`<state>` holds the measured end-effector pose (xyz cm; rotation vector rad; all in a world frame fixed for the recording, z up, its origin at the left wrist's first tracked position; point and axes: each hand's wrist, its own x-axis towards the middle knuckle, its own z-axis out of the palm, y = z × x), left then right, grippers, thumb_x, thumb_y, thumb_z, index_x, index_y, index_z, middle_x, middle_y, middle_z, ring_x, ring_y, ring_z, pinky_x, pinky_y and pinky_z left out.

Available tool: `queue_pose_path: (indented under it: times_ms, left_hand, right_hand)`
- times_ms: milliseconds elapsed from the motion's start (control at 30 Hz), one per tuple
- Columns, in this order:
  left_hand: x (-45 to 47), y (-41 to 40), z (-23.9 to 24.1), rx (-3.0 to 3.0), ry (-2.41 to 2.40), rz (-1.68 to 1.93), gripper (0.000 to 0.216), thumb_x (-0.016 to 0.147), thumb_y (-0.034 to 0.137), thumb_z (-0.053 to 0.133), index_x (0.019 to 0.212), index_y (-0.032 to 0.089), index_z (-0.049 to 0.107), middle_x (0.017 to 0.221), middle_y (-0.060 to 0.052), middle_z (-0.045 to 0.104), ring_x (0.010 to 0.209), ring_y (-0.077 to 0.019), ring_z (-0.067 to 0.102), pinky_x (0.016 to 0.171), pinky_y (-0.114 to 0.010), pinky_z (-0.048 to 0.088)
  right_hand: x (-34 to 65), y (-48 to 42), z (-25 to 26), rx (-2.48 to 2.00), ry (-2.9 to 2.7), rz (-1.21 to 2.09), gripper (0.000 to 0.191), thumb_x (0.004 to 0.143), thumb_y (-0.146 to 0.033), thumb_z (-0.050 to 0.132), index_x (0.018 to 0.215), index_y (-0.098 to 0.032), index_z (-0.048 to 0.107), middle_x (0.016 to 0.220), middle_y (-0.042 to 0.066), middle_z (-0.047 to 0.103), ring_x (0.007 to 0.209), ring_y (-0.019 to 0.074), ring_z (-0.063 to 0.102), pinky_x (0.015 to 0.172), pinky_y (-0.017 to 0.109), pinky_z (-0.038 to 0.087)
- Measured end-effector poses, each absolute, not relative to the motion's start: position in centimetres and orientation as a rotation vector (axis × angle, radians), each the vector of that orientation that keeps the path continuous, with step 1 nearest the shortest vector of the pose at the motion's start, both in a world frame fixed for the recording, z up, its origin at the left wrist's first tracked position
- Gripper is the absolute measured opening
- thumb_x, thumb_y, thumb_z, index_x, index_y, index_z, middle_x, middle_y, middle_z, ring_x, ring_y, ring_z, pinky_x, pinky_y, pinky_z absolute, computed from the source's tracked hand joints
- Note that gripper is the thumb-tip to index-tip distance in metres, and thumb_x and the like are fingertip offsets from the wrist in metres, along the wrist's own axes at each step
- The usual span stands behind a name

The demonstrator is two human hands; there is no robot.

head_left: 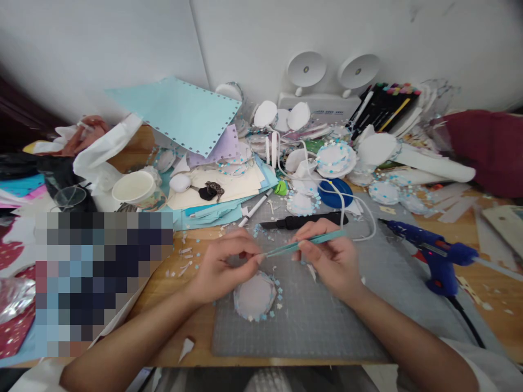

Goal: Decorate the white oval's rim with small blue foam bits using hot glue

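Observation:
My right hand (327, 256) is closed around teal tweezers (306, 244), which slant from upper right down to the left. Their tip meets the pinched fingertips of my left hand (223, 267); whatever is pinched there is too small to make out. Both hands hover over a grey cutting mat (327, 321). Just below them on the mat lies a white paper disc (255, 296) edged with small blue and white pieces. A black craft knife (302, 220) lies on the mat just beyond my hands.
A blue glue gun (433, 253) stands at the mat's right edge, its cord trailing toward me. A paper cup (137, 188), a white pen (255, 208), papers, more decorated discs (335, 158) and a marker set (384, 109) crowd the back. A pixelated patch covers the left.

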<state>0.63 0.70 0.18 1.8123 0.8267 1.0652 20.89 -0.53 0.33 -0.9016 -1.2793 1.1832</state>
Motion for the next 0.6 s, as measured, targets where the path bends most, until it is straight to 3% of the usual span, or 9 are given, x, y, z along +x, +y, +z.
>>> queue_pose_path:
  times_ms: [100, 233, 433, 600]
  left_hand:
    - [0.6, 0.7, 0.4, 1.673, 0.768, 1.014, 0.009, 0.079, 0.017, 0.065, 0.073, 0.013, 0.069, 0.065, -0.005, 0.06, 0.062, -0.0118, 0.051, 0.058, -0.024, 0.043]
    - [0.7, 0.8, 0.8, 1.524, 0.734, 0.967, 0.011, 0.08, 0.02, 0.067, 0.073, 0.012, 0.071, 0.067, -0.007, 0.065, 0.062, -0.012, 0.055, 0.057, -0.022, 0.044]
    - [0.8, 0.7, 0.9, 1.43, 0.72, 0.938, 0.008, 0.079, 0.019, 0.068, 0.075, 0.014, 0.073, 0.07, -0.006, 0.066, 0.064, -0.0117, 0.058, 0.058, -0.021, 0.047]
    - [0.8, 0.7, 0.8, 1.46, 0.725, 0.955, 0.008, 0.077, 0.02, 0.07, 0.077, 0.013, 0.074, 0.069, -0.007, 0.067, 0.064, -0.0128, 0.059, 0.059, -0.023, 0.048]
  right_hand:
    - [21.5, 0.1, 0.6, -0.881, -1.066, 1.355, 0.011, 0.083, -0.03, 0.062, 0.078, -0.022, 0.056, 0.07, -0.001, 0.059, 0.053, 0.0097, 0.055, 0.046, 0.023, 0.044]
    - [22.4, 1.0, 1.0, -0.888, -0.771, 1.298, 0.015, 0.083, -0.03, 0.061, 0.074, -0.024, 0.052, 0.063, -0.003, 0.055, 0.05, 0.0088, 0.049, 0.041, 0.021, 0.036]
    - [21.3, 0.0, 1.3, -0.783, -1.115, 1.393, 0.013, 0.084, -0.031, 0.061, 0.077, -0.021, 0.058, 0.078, 0.001, 0.062, 0.064, 0.0104, 0.056, 0.056, 0.024, 0.046]
    - [21.2, -0.3, 1.0, -0.783, -1.155, 1.398, 0.006, 0.086, -0.028, 0.06, 0.082, -0.023, 0.059, 0.081, 0.001, 0.064, 0.065, 0.0107, 0.058, 0.056, 0.024, 0.049]
